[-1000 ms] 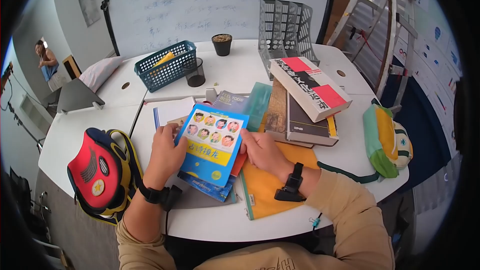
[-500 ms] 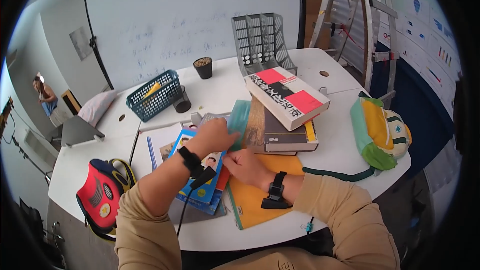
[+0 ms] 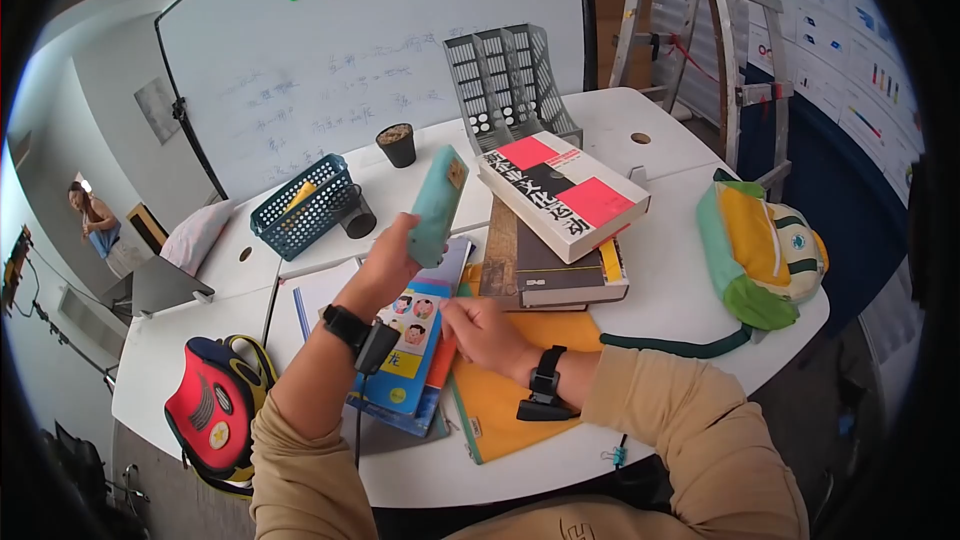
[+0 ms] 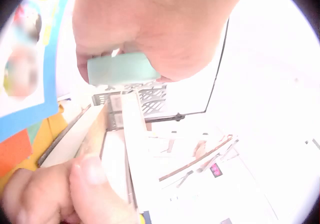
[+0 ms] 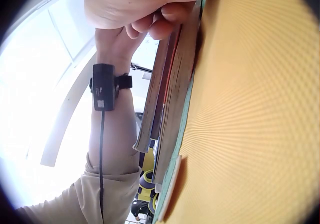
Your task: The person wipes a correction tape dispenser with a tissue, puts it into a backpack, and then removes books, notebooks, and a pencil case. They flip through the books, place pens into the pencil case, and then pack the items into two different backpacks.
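Note:
A teal case [image 3: 438,208] is raised above the table in my left hand [image 3: 385,265], gripped near its lower end. The left wrist view shows the fingers and palm of my left hand [image 4: 145,24] around the case [image 4: 122,69]. My right hand [image 3: 487,335] has curled fingers at the right edge of a blue book with cartoon faces [image 3: 405,330]; whether it pinches the book is unclear. That book lies on a stack of books with an orange one [image 3: 441,365]. In the right wrist view, fingers of my right hand [image 5: 150,9] are beside the book edges [image 5: 175,99].
Thick books [image 3: 565,195] are stacked behind the yellow folder [image 3: 530,370]. A grey file rack [image 3: 510,85], a plant pot [image 3: 397,147], a blue basket [image 3: 305,210] and a mesh cup [image 3: 357,218] stand farther back. Bags lie left [image 3: 212,410] and right [image 3: 765,255].
My left hand left the blue book, reached across to the teal case and lifted it off the table. The blue book came down onto the stack. My right hand stayed near its edge.

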A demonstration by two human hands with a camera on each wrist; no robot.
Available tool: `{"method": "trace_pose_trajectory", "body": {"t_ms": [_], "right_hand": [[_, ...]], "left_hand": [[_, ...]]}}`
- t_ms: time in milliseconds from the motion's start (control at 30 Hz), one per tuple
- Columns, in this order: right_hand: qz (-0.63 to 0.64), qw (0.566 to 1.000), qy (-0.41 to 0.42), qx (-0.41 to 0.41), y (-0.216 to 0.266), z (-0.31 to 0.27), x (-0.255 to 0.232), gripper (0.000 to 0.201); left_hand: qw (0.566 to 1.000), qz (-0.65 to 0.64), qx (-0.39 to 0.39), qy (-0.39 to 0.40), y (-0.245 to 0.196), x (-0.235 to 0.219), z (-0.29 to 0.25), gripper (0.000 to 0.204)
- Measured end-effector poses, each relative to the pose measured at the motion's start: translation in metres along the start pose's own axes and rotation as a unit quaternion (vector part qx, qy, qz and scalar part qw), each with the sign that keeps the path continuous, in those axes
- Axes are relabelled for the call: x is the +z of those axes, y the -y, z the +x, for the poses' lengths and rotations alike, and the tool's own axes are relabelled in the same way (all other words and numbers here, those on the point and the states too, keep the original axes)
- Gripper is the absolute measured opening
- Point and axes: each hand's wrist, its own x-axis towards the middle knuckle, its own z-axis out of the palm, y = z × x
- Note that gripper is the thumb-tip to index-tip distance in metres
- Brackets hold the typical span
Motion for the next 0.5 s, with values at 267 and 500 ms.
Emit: {"method": "trace_pose_trajectory", "body": {"t_ms": [267,500], "right_hand": [[0.171,0.985,-0.018,0.0,-0.001,0.007,0.006,0.047],[0.151,0.987,-0.026,-0.047,0.005,0.008,0.008,0.044]], "left_hand": [[0.984,0.157,0.071,0.037,0.018,-0.019,-0.104,0.052],[0.956,0.212,0.196,-0.047,0.038,0.005,-0.113,0.049]]}}
